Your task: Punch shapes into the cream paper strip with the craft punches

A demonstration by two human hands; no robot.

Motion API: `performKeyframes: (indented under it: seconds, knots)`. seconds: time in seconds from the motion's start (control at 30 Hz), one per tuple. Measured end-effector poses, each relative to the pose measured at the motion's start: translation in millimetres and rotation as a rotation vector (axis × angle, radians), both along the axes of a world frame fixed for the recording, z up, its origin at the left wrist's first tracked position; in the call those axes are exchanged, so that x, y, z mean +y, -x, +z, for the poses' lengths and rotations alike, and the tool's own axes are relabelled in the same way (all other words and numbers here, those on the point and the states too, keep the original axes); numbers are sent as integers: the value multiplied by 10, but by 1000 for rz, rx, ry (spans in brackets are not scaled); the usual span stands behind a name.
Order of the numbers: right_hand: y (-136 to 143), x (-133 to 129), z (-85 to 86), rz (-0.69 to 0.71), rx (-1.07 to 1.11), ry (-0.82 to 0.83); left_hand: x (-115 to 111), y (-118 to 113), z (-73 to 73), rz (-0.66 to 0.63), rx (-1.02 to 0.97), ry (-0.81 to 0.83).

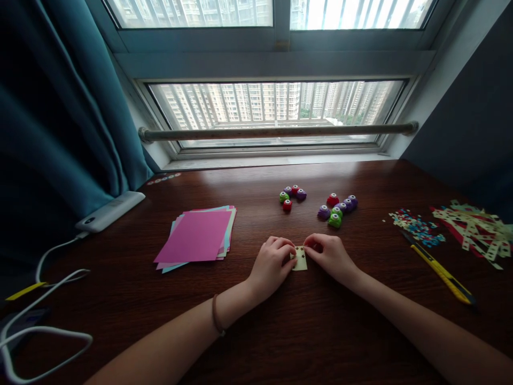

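Observation:
A small pale-yellow piece of paper (300, 262) with dark star-shaped marks or holes lies on the table between my hands. My left hand (273, 262) has its fingers curled over the paper's left side, holding it. At the upper right corner, my right hand (331, 255) pinches the paper's edge between thumb and forefinger. Just beyond my hands stand small rounded red, purple and green pieces with white eye-like dots, in a left cluster (287, 195) and a right cluster (335, 210).
A stack of coloured paper sheets (196, 235), pink on top, lies left. At right are a yellow utility knife (441, 272), blue, red and cream confetti (419, 227) and punched paper strips (476, 230). A white power strip (112, 211) and white cable (52, 331) occupy the far left.

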State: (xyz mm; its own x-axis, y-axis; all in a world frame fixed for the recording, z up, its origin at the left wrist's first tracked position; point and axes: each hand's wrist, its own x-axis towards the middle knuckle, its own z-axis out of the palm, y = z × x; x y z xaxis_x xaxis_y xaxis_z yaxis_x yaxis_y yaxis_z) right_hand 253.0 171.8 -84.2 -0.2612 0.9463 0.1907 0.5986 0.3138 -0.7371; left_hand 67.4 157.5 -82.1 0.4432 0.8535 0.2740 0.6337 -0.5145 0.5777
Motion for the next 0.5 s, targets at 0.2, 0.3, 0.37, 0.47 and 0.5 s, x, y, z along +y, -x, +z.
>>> performKeyframes:
  seconds: [0.2, 0.3, 0.37, 0.47, 0.5]
  knots:
    - [6, 322, -6, 30, -49, -165, -2, -2, -3, 13, 16, -9]
    - [83, 604, 92, 11, -172, -295, 2, -4, -11, 20, 21, -12]
    - [146, 820, 197, -26, -299, -336, 5, -2, -15, 22, 23, -12]
    - [223, 1157, 343, -55, -426, -324, 4, 6, -14, 17, 24, -8]
    - [238, 1268, 376, -64, -449, -313, 2, 9, -12, 16, 22, -8]
